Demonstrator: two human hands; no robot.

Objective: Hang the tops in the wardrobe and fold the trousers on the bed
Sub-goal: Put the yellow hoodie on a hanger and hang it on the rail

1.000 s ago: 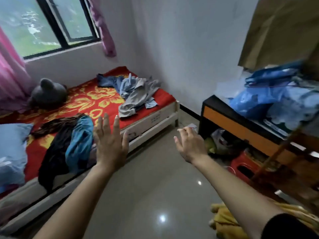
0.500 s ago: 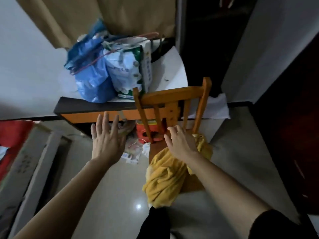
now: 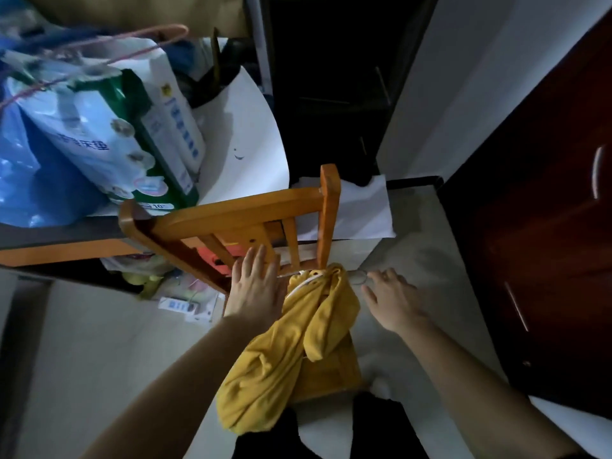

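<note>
Nearest, the yellow top (image 3: 284,359) lies bunched on the seat of the wooden chair (image 3: 238,217), lower centre of frame, one end spilling off the front edge toward the camera. It seems to sit on a wire hanger (image 3: 359,277) already, with the hook poking out on the right of the collar. Both hands bracket the collar end. The left hand (image 3: 256,288) is flat with straight fingers, just left of the fabric over the chair's back slats, holding nothing. The right hand (image 3: 392,301) is spread, fingertips at the hook; can't tell if they touch it, and no grip yet. Vs half a second ago: the right hand was on top of the fabric and is now off it at the hook, the left has slid in from mid-air to beside the top, and the view has closed in on the chair. Vs a second ago: the camera faced the bed with its clothes piles and both hands were empty in the air; the bed is now out of frame. Read: first top targeted, pickup by the hook looks next, trousers not started. Behind the chair, the bench (image 3: 59,255) at left carries a blue bag (image 3: 29,173) and a white-green pack (image 3: 99,134). Farthest are a dark opening (image 3: 331,77) top centre and a red-brown door (image 3: 546,260) at right; can't tell which is the wardrobe.
</note>
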